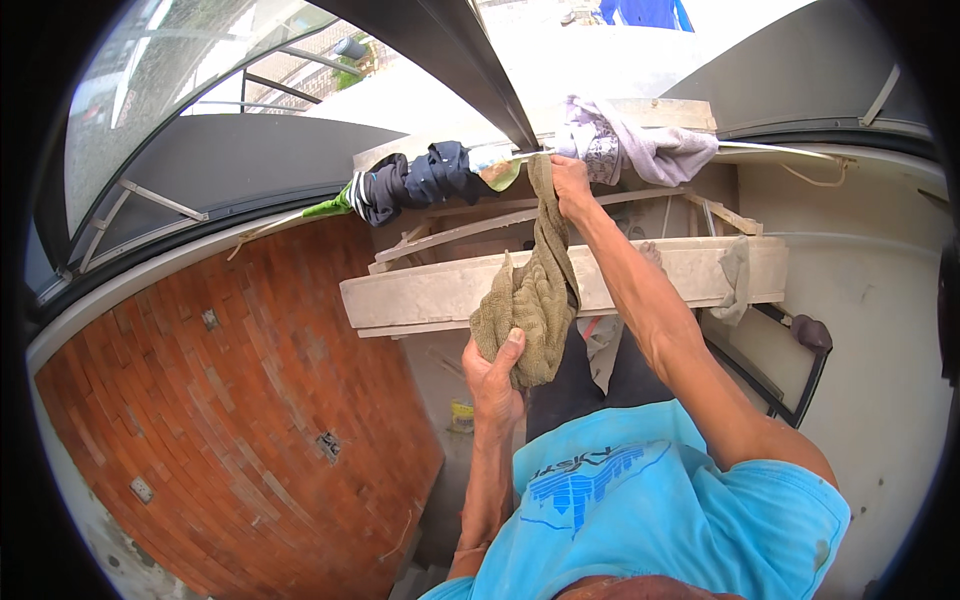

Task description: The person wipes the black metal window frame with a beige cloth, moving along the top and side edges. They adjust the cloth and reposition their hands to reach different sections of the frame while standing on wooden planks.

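Observation:
An olive-green towel (530, 305) hangs bunched and partly twisted between my two hands. My right hand (572, 187) reaches up and grips its upper end beside the clothesline (765, 147). Lower down, my left hand (495, 378) is closed round the gathered bottom of the towel, thumb on top. On the line to the left of my right hand hang dark navy clothes (430, 183) and a green cloth (328, 206). Just right of that hand a pale lilac cloth (655, 148) is draped over the line.
A pale wooden beam (430, 297) runs across in front of me, with a grey rag (735, 280) over its right part. Brick wall (280, 400) fills the left. A dark window frame (450, 60) stands ahead. A black-framed piece (770, 365) lies at the right.

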A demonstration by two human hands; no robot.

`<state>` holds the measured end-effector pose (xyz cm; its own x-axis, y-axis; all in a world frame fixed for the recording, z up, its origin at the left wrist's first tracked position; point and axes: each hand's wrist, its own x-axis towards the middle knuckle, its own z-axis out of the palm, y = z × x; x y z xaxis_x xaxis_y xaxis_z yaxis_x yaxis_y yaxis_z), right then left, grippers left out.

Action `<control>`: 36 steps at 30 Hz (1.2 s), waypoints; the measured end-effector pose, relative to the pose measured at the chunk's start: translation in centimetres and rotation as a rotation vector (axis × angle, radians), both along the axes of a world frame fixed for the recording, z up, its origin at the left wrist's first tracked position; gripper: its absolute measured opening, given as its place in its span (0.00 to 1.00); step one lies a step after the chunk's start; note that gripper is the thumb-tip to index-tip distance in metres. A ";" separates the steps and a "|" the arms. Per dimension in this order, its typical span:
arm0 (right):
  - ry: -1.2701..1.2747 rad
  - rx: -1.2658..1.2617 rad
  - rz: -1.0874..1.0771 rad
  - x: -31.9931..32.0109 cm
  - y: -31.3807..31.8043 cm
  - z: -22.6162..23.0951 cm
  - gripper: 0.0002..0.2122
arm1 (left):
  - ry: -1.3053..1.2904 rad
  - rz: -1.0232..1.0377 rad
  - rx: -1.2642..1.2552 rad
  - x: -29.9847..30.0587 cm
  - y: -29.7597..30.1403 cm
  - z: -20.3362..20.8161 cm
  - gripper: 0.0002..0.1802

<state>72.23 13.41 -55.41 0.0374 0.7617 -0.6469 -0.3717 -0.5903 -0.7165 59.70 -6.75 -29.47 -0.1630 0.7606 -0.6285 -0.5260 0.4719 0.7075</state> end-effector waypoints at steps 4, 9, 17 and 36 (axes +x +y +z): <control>0.205 0.033 -0.179 0.6 1.5 0.3 0.10 | -0.035 0.030 -0.018 0.3 0.1 -0.5 0.23; 0.252 0.077 -0.128 0.3 4.5 0.3 0.09 | -0.029 0.048 -0.025 1.1 1.2 -1.6 0.24; 0.172 0.053 -0.062 -1.7 7.2 -2.7 0.11 | 0.001 0.065 -0.003 1.9 2.8 -3.4 0.22; -0.539 0.802 -0.104 -3.1 5.9 9.7 0.13 | 0.009 -0.010 -0.071 2.1 1.7 -5.5 0.23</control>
<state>69.11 19.29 -45.74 0.2686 0.9450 0.1869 0.1013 0.1653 -0.9810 61.81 -5.09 -35.00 -0.1610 0.7156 -0.6797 -0.5149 0.5266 0.6764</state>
